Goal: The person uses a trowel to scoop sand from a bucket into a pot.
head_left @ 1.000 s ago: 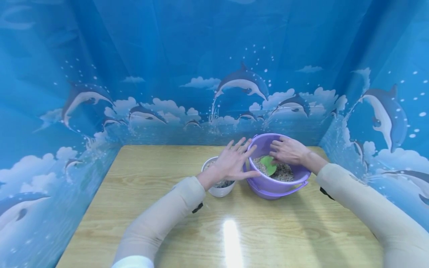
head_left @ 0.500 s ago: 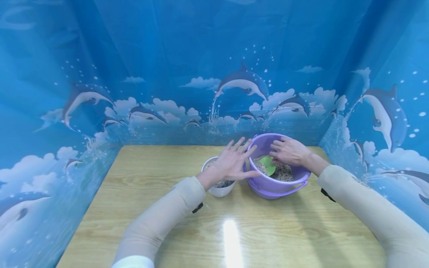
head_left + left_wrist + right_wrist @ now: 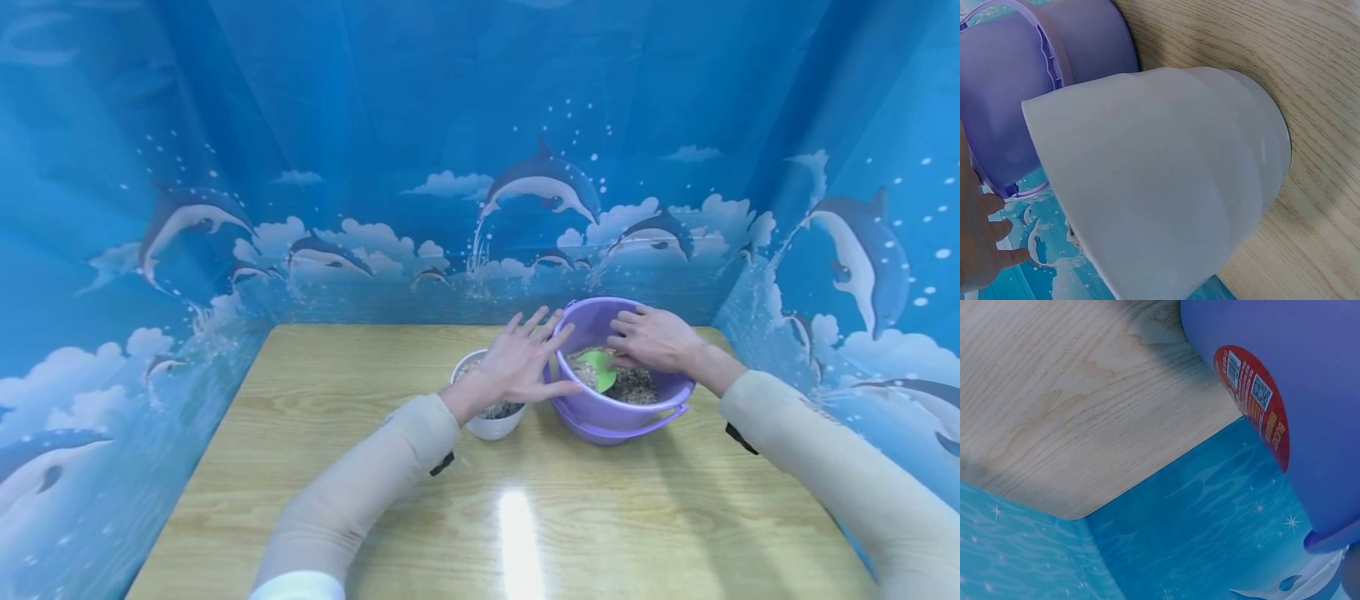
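Observation:
A purple bucket (image 3: 600, 400) with its handle hanging down the front stands toward the back right of the table. It holds a coarse, gravel-like soil mix (image 3: 636, 386). Inside it, my right hand (image 3: 654, 340) grips a green scoop (image 3: 597, 370), whose blade lies in the mix; the handle is hidden by the fingers. My left hand (image 3: 517, 363) spreads its straight fingers at the bucket's left rim. Beneath that wrist stands a white pot (image 3: 495, 428) with similar mix in it. The left wrist view shows the white pot's side (image 3: 1160, 169) close up.
The wooden table (image 3: 315, 433) reflects a bright light strip at its front. A blue dolphin-print curtain (image 3: 420, 125) hangs along the back and both sides. In the right wrist view a red label (image 3: 1257, 403) marks the bucket's wall.
My right hand has shifted slightly to the right inside the bucket, its forearm moving right with it, and the scoop's blade has tilted a little. My left hand stays where it was.

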The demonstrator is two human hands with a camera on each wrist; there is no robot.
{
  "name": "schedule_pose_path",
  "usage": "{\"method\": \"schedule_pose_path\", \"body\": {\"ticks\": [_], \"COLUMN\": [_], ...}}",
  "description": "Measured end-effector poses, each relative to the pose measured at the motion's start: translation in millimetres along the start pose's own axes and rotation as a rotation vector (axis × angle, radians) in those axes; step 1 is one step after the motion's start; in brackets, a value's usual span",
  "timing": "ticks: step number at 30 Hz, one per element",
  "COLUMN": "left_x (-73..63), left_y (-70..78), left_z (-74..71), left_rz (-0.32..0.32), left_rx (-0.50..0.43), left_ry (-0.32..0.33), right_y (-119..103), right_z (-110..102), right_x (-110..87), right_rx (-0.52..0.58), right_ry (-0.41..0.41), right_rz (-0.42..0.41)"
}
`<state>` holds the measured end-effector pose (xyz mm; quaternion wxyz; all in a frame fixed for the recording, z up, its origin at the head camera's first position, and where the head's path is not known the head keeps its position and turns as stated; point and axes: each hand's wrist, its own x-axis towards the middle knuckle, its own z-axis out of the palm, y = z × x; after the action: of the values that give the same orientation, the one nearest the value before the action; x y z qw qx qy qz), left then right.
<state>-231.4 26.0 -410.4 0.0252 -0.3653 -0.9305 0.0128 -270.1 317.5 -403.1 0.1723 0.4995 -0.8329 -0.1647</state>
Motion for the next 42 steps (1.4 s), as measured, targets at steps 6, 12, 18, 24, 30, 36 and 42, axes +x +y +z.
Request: {"method": "schedule_pose_path", "body": {"ticks": [6, 12, 18, 24, 30, 36, 42], "left_x": [0.0, 0.4, 0.8, 0.4, -0.3, -2.1, -4.3], "left_y": [-0.4, -1.1, -1.4, -1.5, -0.7, -0.8, -2.1], "left_z": [-1.6, -3.0, -3.5, -3.8, -3.7, -3.6, -4.6], "left_rz": [0.0, 0.006, 0.001, 0.002, 0.002, 0.003, 0.003], "left_rx": [-0.008, -0.009, -0.004, -0.002, 0.011, 0.022, 0.021], "left_ry": [-0.005, -0.012, -0.015, -0.016, -0.021, -0.014, -0.01], "right_y": [3.7, 7.3, 8.6, 9.0, 7.9, 6.7, 6.8], "right_z": [-6.9, -10.5, -13.2, -16.1, -17.4, -18.1, -20.0], "right_x": [-6.4, -13.8, -17.8, -21.5, -25.9, -31.9, -36.0], "right_rx": [0.017, 0.026, 0.04, 0.054, 0.084, 0.098, 0.11], "right_ry": [-0.001, 0.016, 0.055, 0.092, 0.132, 0.175, 0.212], "right_rz": [0.043, 0.063, 0.077, 0.103, 0.125, 0.145, 0.157]}}
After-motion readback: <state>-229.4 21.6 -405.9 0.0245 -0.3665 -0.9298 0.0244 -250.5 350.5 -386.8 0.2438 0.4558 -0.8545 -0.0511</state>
